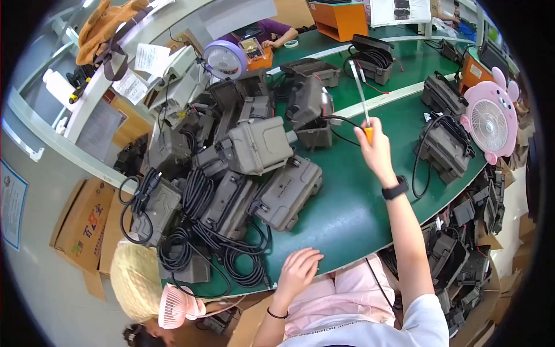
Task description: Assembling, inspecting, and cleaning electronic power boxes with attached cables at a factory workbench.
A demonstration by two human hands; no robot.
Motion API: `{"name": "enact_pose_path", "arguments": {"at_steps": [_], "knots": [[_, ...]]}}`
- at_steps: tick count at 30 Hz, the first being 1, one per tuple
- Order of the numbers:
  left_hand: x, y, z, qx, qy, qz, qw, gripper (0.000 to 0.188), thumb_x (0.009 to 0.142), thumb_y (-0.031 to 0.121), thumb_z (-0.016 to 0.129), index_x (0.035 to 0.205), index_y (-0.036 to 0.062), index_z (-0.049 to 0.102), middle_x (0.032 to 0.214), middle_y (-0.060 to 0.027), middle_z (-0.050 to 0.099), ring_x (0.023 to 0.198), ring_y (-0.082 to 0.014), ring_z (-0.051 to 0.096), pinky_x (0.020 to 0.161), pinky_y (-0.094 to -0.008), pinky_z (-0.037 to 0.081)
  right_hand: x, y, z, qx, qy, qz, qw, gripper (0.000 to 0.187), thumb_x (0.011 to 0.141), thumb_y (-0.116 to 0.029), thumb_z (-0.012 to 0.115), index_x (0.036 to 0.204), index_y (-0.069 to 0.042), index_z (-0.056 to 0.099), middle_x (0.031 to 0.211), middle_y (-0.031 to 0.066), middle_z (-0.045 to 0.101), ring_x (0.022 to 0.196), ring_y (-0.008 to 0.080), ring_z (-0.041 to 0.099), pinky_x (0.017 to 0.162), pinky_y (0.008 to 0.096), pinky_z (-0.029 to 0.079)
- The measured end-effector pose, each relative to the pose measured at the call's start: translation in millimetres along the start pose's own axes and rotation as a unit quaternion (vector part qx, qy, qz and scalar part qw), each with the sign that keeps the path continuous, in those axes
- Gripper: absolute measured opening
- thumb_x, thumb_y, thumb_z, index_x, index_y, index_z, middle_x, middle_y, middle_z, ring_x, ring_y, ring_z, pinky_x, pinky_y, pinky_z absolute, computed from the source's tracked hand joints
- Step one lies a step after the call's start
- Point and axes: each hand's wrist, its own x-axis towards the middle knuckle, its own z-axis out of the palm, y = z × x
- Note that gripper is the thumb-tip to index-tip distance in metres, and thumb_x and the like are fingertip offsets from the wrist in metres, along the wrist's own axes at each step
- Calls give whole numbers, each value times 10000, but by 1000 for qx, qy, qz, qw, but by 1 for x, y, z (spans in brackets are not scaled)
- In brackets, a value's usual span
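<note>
Right hand gripped orange-handled metal screwdriver; left hand lay loose. Far grey plastic box stood open, seemingly unfinished.

Between my bare left hand and bare right hand, I can pass over smooth green tabletop; piled grey plastic boxes and coiled black cables block the left, a cable-draped grey plastic box the right.

A green-topped workbench is crossed by a pale strip and bordered at left by a white metal frame. Cardboard boxes are placed below the frame; a blue-bordered notice is displayed farther left. Pale floor is exposed at far right.
</note>
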Motion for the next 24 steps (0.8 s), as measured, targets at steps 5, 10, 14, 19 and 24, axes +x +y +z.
{"name": "enact_pose_path", "arguments": {"at_steps": [5,10,14,19,24], "knots": [[2,7,-5,4,14,-11,1000,188,877,93,671,1062,82,699,1106,-82,694,1091,-290,640,935,-432,492,-79,-51,-74,-13,-102,13,995,233,946,-168,674,1047,-72,487,674,140,592,605,319,637,559,380,477],[12,20,5,-88,84,-63,991,399,870,62,697,1260,101,624,1320,-128,587,1142,-343,613,989,-442,484,-167,-71,-98,-38,-154,-36,987,245,891,-121,723,1028,-56,530,766,124,647,643,318,661,578,374,511],[16,37,24,-49,92,-32,994,464,846,18,707,1290,90,593,1428,-163,475,1213,-377,558,999,-450,478,-214,-76,-106,-88,-190,-100,973,244,853,-109,752,986,-60,553,742,107,636,617,286,641,536,362,493],[-4,46,51,-59,184,-19,981,340,915,37,634,1250,76,593,1369,-238,496,1185,-432,564,1001,-480,479,-243,-101,-138,50,-359,-100,927,256,839,-132,763,999,-71,573,855,85,681,741,284,690,636,372,544],[-36,38,48,-114,327,58,936,329,1039,308,477,1188,37,589,1309,-270,546,1196,-440,569,1024,-521,461,-240,-110,-155,242,-478,-65,842,200,866,-112,737,988,-75,582,994,86,720,868,274,713,748,351,568]]}}
